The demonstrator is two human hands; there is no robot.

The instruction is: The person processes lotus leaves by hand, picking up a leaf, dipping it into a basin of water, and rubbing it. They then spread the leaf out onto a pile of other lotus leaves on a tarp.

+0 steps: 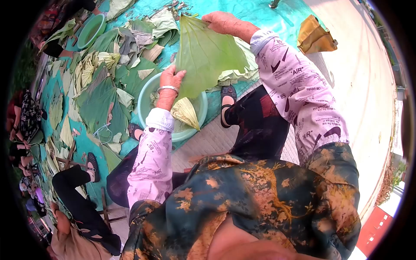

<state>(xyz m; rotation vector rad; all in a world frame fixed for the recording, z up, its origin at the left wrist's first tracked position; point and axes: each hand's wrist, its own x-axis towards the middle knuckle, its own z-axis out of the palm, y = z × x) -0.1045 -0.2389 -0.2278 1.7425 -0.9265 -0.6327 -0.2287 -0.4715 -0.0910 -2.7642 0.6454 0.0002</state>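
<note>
A broad green lotus leaf is stretched between my two hands. My left hand, with a bracelet at the wrist, pinches its lower left edge. Higher up and to the right, my right hand grips the upper edge, its fingertips partly behind the leaf. Under my left hand stands a pale green basin, partly covered by the leaf and my forearm. A folded yellowish leaf lies over the basin's opening. More pale leaves show just beyond the held leaf, on the right.
Many leaves lie heaped on a turquoise sheet to the left. A second green basin stands at upper left. A brown-yellow bag sits on the pavement at right. Several people sit along the left, one with an outstretched leg.
</note>
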